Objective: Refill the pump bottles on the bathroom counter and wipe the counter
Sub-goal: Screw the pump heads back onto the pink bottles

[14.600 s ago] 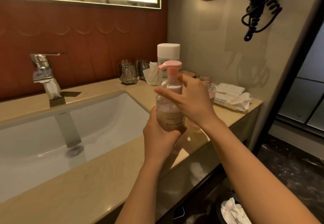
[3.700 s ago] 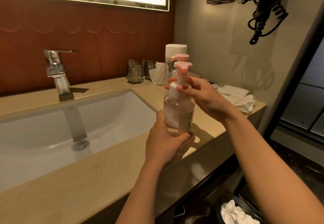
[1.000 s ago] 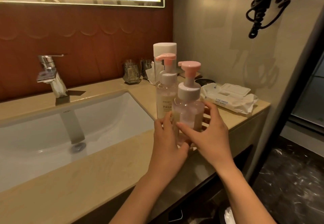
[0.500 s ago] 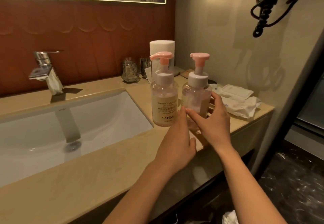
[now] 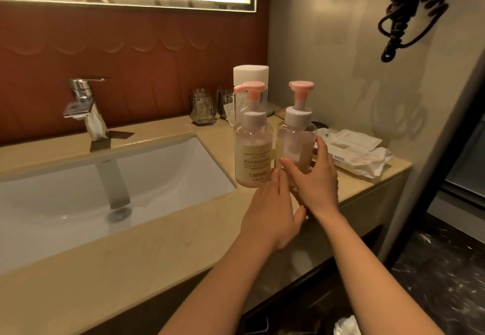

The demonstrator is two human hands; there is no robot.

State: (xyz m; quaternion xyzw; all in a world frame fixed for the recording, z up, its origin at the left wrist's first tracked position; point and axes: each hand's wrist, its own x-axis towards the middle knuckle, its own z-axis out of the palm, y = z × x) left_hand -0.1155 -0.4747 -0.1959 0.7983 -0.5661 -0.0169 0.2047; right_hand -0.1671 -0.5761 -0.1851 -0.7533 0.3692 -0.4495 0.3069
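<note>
The stone counter (image 5: 162, 232) carries everything here, and its front edge runs just below the grip, so a bottle nudged toward the person has little ledge before the drop. To the left of the grip the white basin (image 5: 78, 190) opens right beside the bottles; its rim is the nearest hazard for anything that tips that way.

The labelled pump bottle (image 5: 252, 151) stands upright just left of the grip, nearly touching the plain pump bottle (image 5: 295, 148), which the right hand (image 5: 313, 177) wraps around its lower body, thumb on the left side and fingers on the right. The left hand (image 5: 273, 211) lies open and flat just below and left of that grip, its fingertips between the two bases, holding nothing.

Both bottles are tall with heavy pump heads, so I judge the main risk to be a topple. A sideways shove from the right hand would knock the labelled one toward the basin. Any soap film on the clear plastic could let the grip slip.

Right of the grip, the wet wipes pack (image 5: 357, 155) lies with tissue spilling out; the counter wipe is not yet begun.
</note>
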